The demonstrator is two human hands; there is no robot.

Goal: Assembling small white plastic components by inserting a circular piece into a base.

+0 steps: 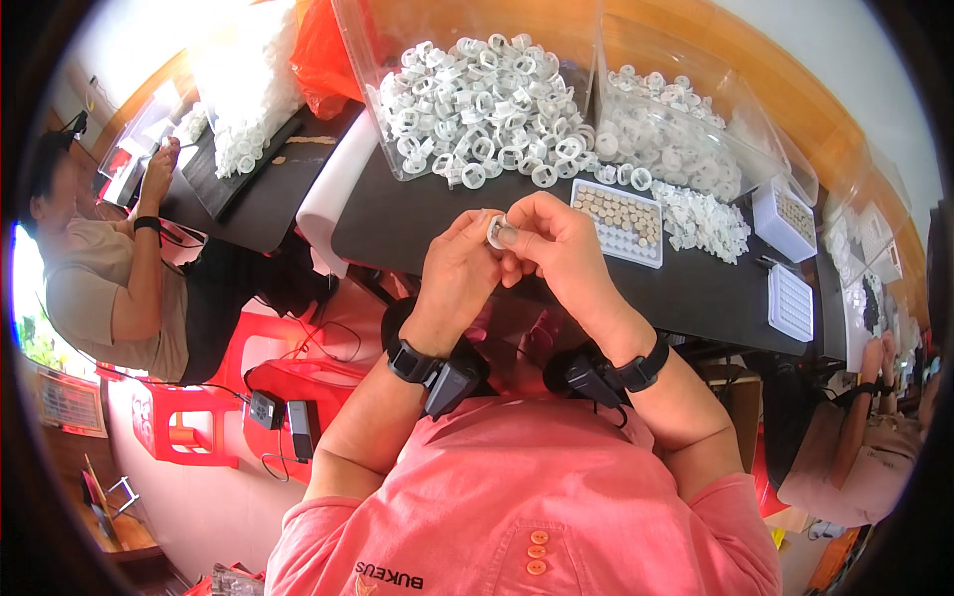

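Between my two hands is a small white plastic ring (496, 232), held up just in front of the table's near edge. My left hand (459, 260) pinches it from one side, fingers closed. My right hand (558, 243) has its thumb and fingers closed on the other side, the thumb pressed against the ring. My fingers cover part of it, so its inside is hard to make out. Beyond my right hand lies a white tray (621, 255) with rows of small round beige pieces. Next to it spreads a pile of small white plastic parts (704, 221).
A clear bin (370, 94) of white rings tips toward me, and a second clear bin (740, 94) stands right of it. Further right are a white box (785, 221) and another white tray (790, 303). Co-workers sit left (109, 268) and right; red stools (179, 417) stand left.
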